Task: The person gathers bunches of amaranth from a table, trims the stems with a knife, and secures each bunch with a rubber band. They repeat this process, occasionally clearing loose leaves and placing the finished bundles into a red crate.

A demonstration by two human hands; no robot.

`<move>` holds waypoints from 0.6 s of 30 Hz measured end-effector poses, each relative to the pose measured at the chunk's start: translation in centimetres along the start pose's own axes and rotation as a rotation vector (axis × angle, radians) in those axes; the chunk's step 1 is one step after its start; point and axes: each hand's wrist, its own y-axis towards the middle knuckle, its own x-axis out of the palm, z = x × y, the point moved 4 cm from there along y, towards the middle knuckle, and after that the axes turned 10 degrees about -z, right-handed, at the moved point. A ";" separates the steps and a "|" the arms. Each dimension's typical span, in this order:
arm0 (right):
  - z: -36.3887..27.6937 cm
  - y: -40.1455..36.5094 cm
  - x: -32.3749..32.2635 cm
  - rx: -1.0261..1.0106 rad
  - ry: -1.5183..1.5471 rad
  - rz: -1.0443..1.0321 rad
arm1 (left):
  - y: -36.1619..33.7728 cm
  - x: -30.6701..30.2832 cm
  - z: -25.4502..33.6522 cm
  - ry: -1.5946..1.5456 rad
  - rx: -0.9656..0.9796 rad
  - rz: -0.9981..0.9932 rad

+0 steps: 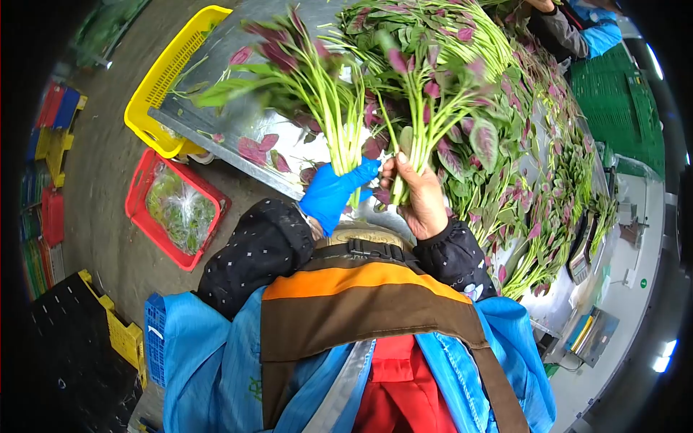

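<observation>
My left hand [333,193], in a blue glove, grips the stems of a bunch of green and purple leafy greens [317,79] held up over the metal table [216,119]. My bare right hand [420,196] holds a second bunch of the same greens [426,79] by its stems, right beside the first. Both bunches fan upward and their stem ends nearly touch between my hands.
A long pile of leafy greens [534,173] covers the table to the right. A yellow crate [162,79] and a red crate [151,224] with bagged greens stand at the left. Another person's sleeve [577,32] shows at the far end. Green crates [621,101] lie beyond.
</observation>
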 end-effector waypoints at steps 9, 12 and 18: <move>3.9 0.3 -0.8 0.202 -0.066 -0.096 | 0.8 0.1 -4.3 -0.476 -0.050 -0.259; 3.4 0.3 0.2 0.178 -0.202 -0.124 | 0.8 0.4 -3.8 -0.456 -0.103 -0.268; 2.2 1.6 -2.9 0.151 -0.218 -0.079 | 1.7 -0.5 -5.0 -0.354 -0.144 -0.292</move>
